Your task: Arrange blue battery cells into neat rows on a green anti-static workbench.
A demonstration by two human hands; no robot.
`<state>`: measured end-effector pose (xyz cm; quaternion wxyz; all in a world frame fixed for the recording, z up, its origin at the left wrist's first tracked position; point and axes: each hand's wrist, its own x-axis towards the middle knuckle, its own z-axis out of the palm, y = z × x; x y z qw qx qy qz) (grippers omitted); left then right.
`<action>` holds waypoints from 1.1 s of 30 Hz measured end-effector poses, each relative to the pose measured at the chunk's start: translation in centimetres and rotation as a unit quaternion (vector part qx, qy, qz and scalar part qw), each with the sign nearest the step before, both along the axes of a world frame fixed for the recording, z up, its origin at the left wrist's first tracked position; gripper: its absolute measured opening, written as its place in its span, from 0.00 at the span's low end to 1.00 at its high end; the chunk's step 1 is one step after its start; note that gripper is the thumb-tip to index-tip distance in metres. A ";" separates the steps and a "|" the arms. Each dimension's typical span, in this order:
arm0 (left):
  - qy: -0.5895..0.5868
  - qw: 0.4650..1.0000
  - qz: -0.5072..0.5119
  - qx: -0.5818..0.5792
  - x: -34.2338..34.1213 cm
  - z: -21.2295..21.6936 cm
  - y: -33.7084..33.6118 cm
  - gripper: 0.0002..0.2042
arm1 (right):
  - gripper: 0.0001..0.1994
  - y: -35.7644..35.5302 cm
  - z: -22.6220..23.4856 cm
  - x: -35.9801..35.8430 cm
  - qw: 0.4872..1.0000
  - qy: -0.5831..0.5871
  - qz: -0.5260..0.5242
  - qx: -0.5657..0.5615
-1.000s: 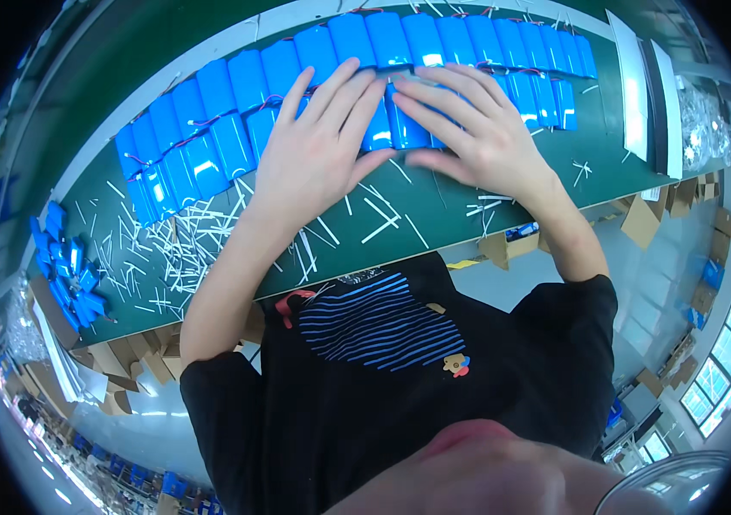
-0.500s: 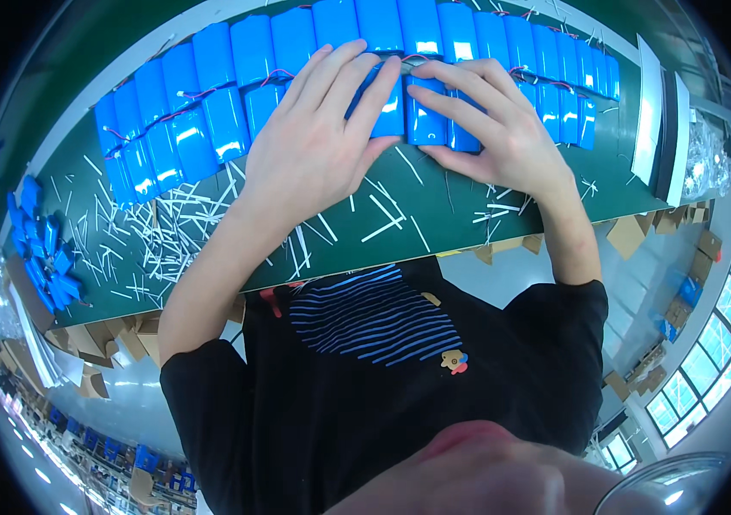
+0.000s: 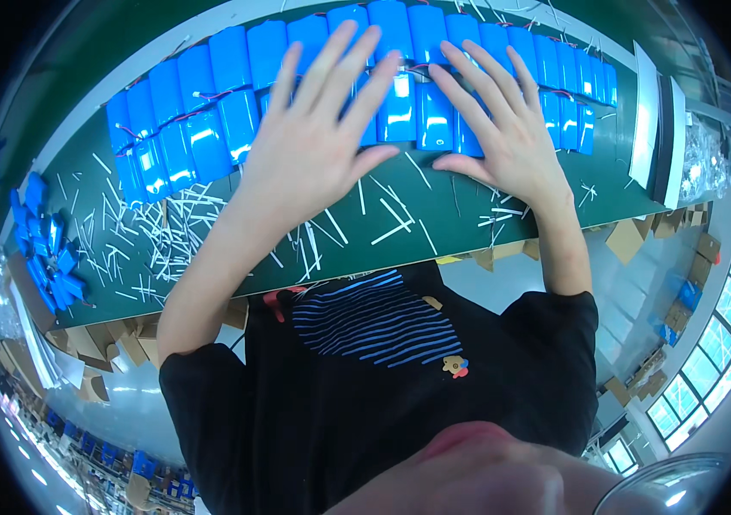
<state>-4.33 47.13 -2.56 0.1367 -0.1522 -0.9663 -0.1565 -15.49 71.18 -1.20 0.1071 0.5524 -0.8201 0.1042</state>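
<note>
Two curved rows of blue-wrapped battery packs stretch across the green table. A far-row pack [image 3: 230, 57] and a near-row pack [image 3: 396, 112] show the same glossy wrap, and thin red and black wires with small white plugs run between the rows. Over the left-middle packs, my left hand [image 3: 305, 142] lies open with its fingers spread. My right hand [image 3: 515, 142] is also open, its fingers fanned across packs right of the middle. Neither hand grips anything; whether the fingertips touch the packs I cannot tell. The packs beneath both hands are partly hidden.
Many thin white strips [image 3: 178, 240] litter the green table [image 3: 460, 215] on the near side. Small blue pieces [image 3: 46, 249] are heaped at its left end. White and black boards [image 3: 664, 142] and clear plastic wrap [image 3: 707, 163] border the right end. Cardboard boxes [image 3: 627, 239] stand below the edge.
Both hands have opened out: the fingers, earlier bent together at the middle packs, are now straighter and spread. The hands' fingertips have drawn apart, uncovering more of the middle packs.
</note>
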 end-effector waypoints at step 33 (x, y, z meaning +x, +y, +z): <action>-0.046 0.996 -0.041 -0.060 -1.6 1.2 3.0 0.36 | 0.31 7.3 1.6 -2.2 0.989 -0.134 -0.054 0.015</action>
